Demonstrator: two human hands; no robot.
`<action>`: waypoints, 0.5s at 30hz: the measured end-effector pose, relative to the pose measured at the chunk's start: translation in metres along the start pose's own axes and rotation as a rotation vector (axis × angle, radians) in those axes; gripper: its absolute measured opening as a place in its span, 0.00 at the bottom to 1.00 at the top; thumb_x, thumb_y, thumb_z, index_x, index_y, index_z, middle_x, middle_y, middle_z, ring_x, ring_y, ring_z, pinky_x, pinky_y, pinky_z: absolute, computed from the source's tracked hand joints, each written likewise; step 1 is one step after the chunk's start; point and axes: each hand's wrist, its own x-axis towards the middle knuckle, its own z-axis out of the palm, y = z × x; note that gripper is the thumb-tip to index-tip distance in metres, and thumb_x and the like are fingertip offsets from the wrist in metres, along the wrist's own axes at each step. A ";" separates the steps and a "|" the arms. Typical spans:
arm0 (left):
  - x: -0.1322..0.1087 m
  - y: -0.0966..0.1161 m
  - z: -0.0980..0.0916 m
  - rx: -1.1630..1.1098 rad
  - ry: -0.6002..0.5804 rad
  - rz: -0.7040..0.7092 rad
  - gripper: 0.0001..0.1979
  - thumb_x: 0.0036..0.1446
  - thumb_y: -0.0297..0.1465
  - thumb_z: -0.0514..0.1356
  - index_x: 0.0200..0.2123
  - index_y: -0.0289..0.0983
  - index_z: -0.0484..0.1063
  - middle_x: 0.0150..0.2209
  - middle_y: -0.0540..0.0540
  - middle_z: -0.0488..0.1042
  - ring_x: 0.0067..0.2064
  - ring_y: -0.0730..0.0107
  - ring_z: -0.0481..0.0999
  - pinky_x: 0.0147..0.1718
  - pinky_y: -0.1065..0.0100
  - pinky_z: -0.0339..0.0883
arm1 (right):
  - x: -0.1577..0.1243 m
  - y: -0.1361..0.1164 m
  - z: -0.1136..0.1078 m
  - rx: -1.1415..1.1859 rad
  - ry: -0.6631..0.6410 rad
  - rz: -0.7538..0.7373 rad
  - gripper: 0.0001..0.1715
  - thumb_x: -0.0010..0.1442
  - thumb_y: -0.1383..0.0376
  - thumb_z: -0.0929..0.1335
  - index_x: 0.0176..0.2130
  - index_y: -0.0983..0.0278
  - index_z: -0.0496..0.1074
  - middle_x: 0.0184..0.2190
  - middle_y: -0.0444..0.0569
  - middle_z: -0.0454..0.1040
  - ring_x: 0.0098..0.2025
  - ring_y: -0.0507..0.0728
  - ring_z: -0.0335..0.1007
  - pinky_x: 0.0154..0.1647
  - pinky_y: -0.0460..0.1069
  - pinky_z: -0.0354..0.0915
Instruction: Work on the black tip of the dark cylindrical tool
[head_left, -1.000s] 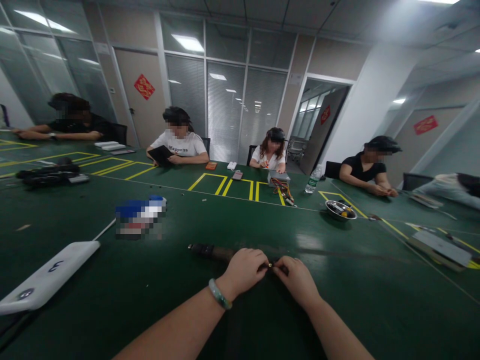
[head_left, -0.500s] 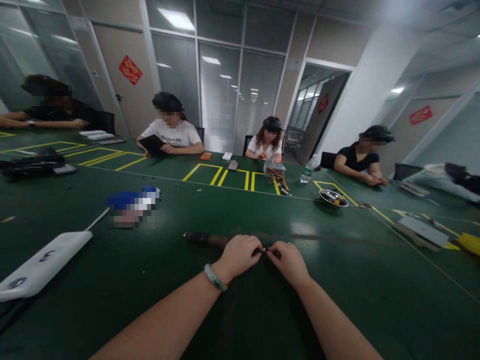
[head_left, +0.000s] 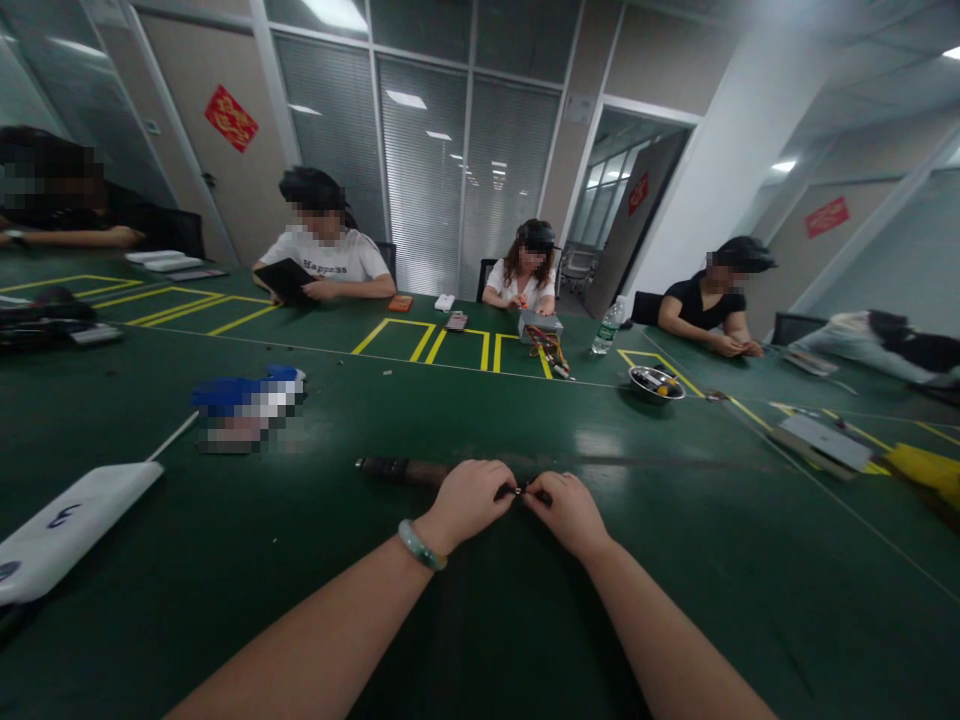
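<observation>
1. At near centre, the left hand [head_left: 474, 497] and right hand [head_left: 568, 510] almost met, fingertips pinched around a tiny brassy-looking part [head_left: 518, 491] (mostly hidden by the fingers).
2. A loosened pinch could have dropped it onto the smooth green tabletop [head_left: 450, 420], where something so small might have rolled away.
3. A dark cylindrical rod [head_left: 401, 470], silver-tipped, extended leftward behind the left hand; knuckles could have nudged it.
4. Far right sat a shiny, round metal bowl [head_left: 654, 400].

1 bangle [head_left: 420, 547] — pale-to-dark green
</observation>
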 end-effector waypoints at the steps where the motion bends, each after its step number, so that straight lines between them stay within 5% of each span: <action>1: 0.000 0.000 0.000 0.000 -0.001 -0.001 0.05 0.58 0.31 0.60 0.39 0.40 0.72 0.40 0.50 0.75 0.42 0.66 0.74 0.44 0.64 0.63 | 0.000 0.000 0.000 -0.002 -0.002 0.001 0.03 0.61 0.67 0.69 0.33 0.61 0.71 0.33 0.43 0.75 0.37 0.54 0.71 0.43 0.50 0.57; 15: 0.001 -0.002 0.002 0.010 -0.006 0.003 0.05 0.58 0.30 0.60 0.39 0.39 0.72 0.39 0.50 0.75 0.42 0.65 0.74 0.43 0.64 0.63 | 0.002 -0.005 0.006 -0.115 0.014 0.000 0.04 0.64 0.67 0.67 0.34 0.62 0.72 0.34 0.45 0.76 0.38 0.55 0.70 0.43 0.50 0.57</action>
